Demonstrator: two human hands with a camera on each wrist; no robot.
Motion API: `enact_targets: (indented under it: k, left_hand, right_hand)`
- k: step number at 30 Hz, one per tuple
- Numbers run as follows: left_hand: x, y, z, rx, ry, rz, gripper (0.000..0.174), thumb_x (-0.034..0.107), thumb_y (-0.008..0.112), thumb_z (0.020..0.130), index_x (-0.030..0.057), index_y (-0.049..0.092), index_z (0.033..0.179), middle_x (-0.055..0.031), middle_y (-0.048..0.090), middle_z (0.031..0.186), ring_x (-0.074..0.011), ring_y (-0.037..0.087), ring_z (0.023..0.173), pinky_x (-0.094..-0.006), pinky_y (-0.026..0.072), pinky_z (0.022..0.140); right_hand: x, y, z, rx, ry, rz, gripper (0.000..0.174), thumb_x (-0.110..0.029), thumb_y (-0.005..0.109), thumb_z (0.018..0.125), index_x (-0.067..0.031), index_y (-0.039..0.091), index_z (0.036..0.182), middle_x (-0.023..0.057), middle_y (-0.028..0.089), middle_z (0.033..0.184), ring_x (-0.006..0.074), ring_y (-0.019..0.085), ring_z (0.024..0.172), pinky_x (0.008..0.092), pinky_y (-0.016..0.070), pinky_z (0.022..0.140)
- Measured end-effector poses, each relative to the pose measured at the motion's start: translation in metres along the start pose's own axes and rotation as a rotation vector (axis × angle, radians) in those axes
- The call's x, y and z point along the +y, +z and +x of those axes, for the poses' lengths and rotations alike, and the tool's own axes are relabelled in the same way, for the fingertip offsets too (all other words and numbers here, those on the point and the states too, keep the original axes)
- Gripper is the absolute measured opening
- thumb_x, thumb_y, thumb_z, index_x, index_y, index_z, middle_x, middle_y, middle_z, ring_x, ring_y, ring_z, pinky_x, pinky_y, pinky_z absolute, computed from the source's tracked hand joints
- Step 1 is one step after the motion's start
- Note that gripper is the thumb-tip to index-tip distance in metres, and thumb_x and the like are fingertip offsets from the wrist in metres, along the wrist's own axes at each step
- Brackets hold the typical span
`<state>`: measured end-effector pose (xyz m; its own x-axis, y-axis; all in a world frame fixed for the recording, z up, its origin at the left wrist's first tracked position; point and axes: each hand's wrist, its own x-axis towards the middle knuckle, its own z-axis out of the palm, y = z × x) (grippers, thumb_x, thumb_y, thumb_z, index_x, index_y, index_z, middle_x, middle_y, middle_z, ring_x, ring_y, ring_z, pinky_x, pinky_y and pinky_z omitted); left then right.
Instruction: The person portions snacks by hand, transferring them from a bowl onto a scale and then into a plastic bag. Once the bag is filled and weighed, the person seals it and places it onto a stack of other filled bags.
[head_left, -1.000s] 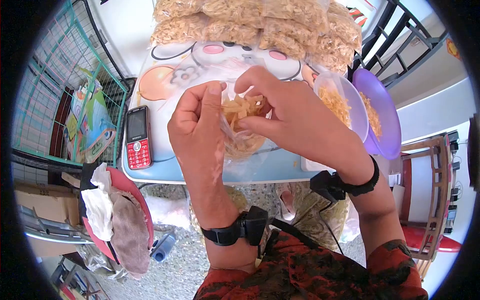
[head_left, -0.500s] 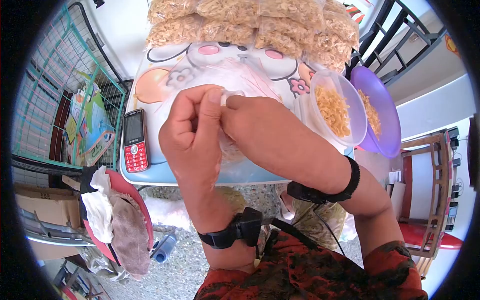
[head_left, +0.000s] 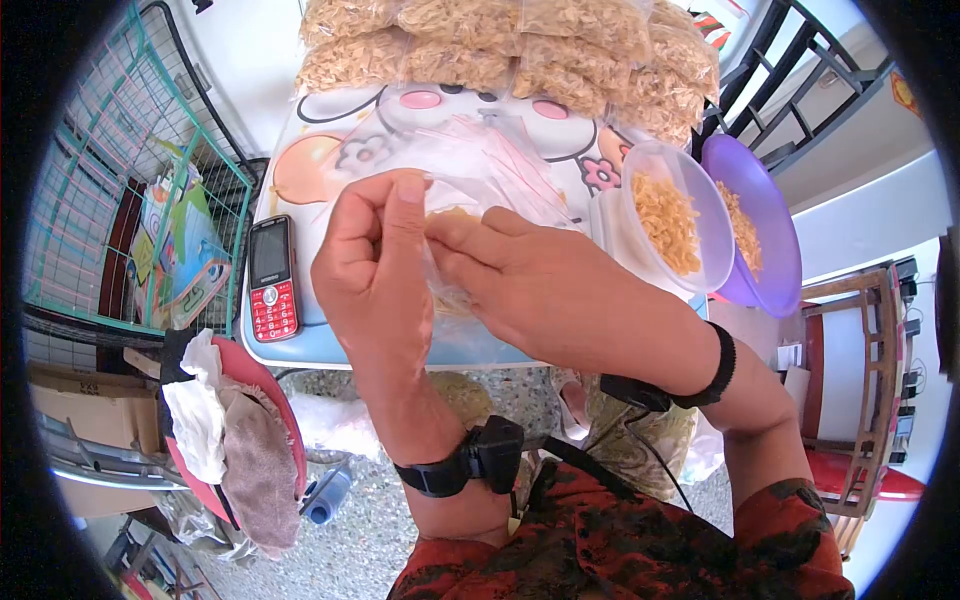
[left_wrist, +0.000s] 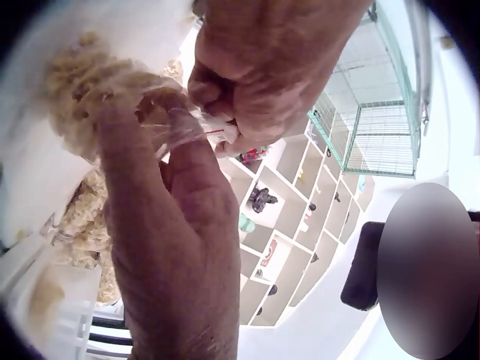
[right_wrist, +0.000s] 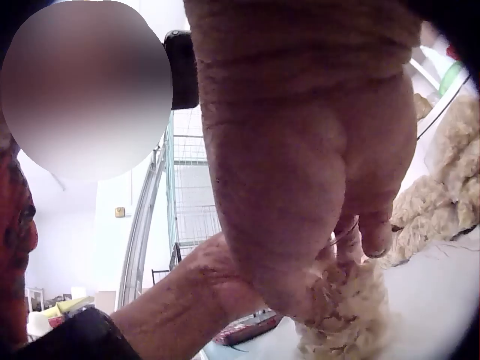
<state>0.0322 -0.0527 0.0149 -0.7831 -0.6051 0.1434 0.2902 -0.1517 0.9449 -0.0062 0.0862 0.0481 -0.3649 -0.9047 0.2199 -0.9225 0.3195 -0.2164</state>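
Between my hands over the table stands a clear zip bag (left_wrist: 79, 97) filled with pale yellow flakes; both hands cover most of it in the head view. My left hand (head_left: 372, 245) pinches the bag's upper edge between thumb and curled fingers, close to a short red line on the film in the left wrist view. My right hand (head_left: 550, 285) is on the bag's other side, its fingers fairly straight and pointing left. Its thumb and fingers hold the bag's upper part from both sides. Behind the hands lies a spread of flat zip bags (head_left: 500, 165) with red lines.
Packed bags of flakes (head_left: 460, 62) are stacked along the table's far side. To the right stand a clear tub (head_left: 712, 215) and a purple basin (head_left: 780, 215), both holding flakes. A red-and-black keypad phone (head_left: 272, 275) lies left. Cloths (head_left: 260, 455) hang over a red seat beside the table.
My right fingers were at the bag's opening among the flakes, then moved up against my left hand, and have now come slightly down and straightened. My left hand keeps its pinch, shifting slightly left.
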Motion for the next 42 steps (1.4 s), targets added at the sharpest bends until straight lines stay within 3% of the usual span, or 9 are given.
enact_targets:
  k: [2, 5, 14, 18, 22, 25, 36, 39, 42]
  left_hand:
    - [0.002, 0.002, -0.003, -0.033, 0.04, 0.063, 0.014, 0.013, 0.062, 0.095, -0.0016, 0.065, 0.096, 0.0023, 0.062, 0.082, -0.0014, 0.049, 0.072, -0.0164, 0.0397, 0.062]
    - [0.001, 0.005, -0.005, -0.043, 0.055, 0.072, 0.014, 0.013, 0.062, 0.095, -0.001, 0.065, 0.096, 0.0035, 0.06, 0.08, -0.0013, 0.046, 0.07, -0.0161, 0.037, 0.06]
    - [-0.006, 0.011, 0.001, 0.103, -0.007, -0.147, 0.018, 0.022, 0.062, 0.095, 0.0042, 0.067, 0.097, 0.0073, 0.05, 0.068, -0.0005, 0.042, 0.057, -0.0156, 0.03, 0.048]
    - [-0.012, 0.005, 0.005, 0.122, 0.007, -0.116, 0.017, 0.017, 0.063, 0.095, 0.0007, 0.067, 0.095, 0.0067, 0.053, 0.07, 0.001, 0.038, 0.057, -0.0154, 0.0242, 0.049]
    - [-0.008, 0.006, 0.005, 0.156, 0.014, -0.107, 0.019, 0.02, 0.064, 0.095, 0.0009, 0.067, 0.095, 0.0083, 0.049, 0.065, 0.0017, 0.034, 0.053, -0.0161, 0.0204, 0.046]
    - [-0.009, 0.006, 0.005, 0.132, 0.019, -0.11, 0.02, 0.021, 0.064, 0.094, 0.0011, 0.068, 0.095, 0.0088, 0.048, 0.063, 0.0018, 0.031, 0.05, -0.0166, 0.0183, 0.044]
    - [-0.015, 0.017, 0.003, 0.14, 0.004, -0.059, 0.02, 0.023, 0.065, 0.094, 0.0028, 0.068, 0.095, 0.0068, 0.058, 0.073, 0.0018, 0.03, 0.051, -0.0164, 0.0174, 0.043]
    - [-0.018, 0.014, 0.005, 0.091, 0.0, -0.088, 0.02, 0.021, 0.064, 0.094, 0.0013, 0.068, 0.096, 0.0047, 0.06, 0.078, 0.0006, 0.039, 0.058, -0.0149, 0.0273, 0.049]
    - [-0.027, 0.014, 0.01, 0.092, 0.04, -0.099, 0.022, 0.021, 0.064, 0.095, 0.0003, 0.066, 0.102, 0.0088, 0.042, 0.063, 0.0, 0.035, 0.055, -0.0179, 0.0238, 0.047]
  right_hand:
    - [0.0, -0.004, 0.003, -0.097, -0.018, -0.041, 0.022, -0.007, 0.056, 0.081, 0.0033, 0.058, 0.1, 0.0132, 0.058, 0.103, 0.0302, 0.059, 0.098, 0.0374, 0.0551, 0.073]
    - [-0.004, -0.002, 0.005, -0.235, 0.085, -0.105, 0.038, -0.009, 0.063, 0.074, 0.0033, 0.059, 0.11, 0.0091, 0.055, 0.11, 0.0259, 0.056, 0.095, 0.0328, 0.054, 0.071]
    - [-0.001, -0.025, -0.006, 0.065, -0.015, 0.045, 0.025, -0.01, 0.057, 0.082, 0.0003, 0.06, 0.105, 0.0133, 0.059, 0.108, 0.0293, 0.06, 0.097, 0.0374, 0.0552, 0.075]
    - [0.006, -0.059, -0.028, 0.209, -0.067, 0.098, 0.027, -0.008, 0.062, 0.081, -0.005, 0.064, 0.108, 0.0116, 0.059, 0.124, 0.0284, 0.061, 0.1, 0.035, 0.0534, 0.078]
    - [0.022, -0.112, -0.069, 0.182, 0.31, 0.068, 0.029, -0.007, 0.065, 0.085, -0.0063, 0.067, 0.113, 0.0081, 0.068, 0.11, 0.0199, 0.064, 0.088, 0.0287, 0.0495, 0.069]
    - [0.047, -0.13, -0.108, -0.084, 0.652, -0.107, 0.029, -0.009, 0.066, 0.085, -0.0052, 0.065, 0.114, 0.0079, 0.068, 0.099, 0.0154, 0.064, 0.082, 0.0294, 0.0499, 0.065]
    - [0.107, -0.074, -0.132, 0.084, 0.623, -0.069, 0.045, -0.028, 0.068, 0.083, -0.004, 0.059, 0.12, 0.0183, 0.064, 0.103, 0.0321, 0.064, 0.09, 0.0397, 0.0506, 0.08]
    - [0.11, -0.064, -0.123, 0.057, 0.627, -0.133, 0.046, -0.03, 0.067, 0.083, -0.004, 0.059, 0.119, 0.0201, 0.064, 0.102, 0.0359, 0.063, 0.093, 0.0426, 0.0499, 0.081]
    - [0.111, -0.056, -0.112, -0.027, 0.668, -0.185, 0.04, -0.028, 0.065, 0.082, -0.0041, 0.059, 0.114, 0.0199, 0.065, 0.097, 0.0366, 0.063, 0.092, 0.0442, 0.0497, 0.081]
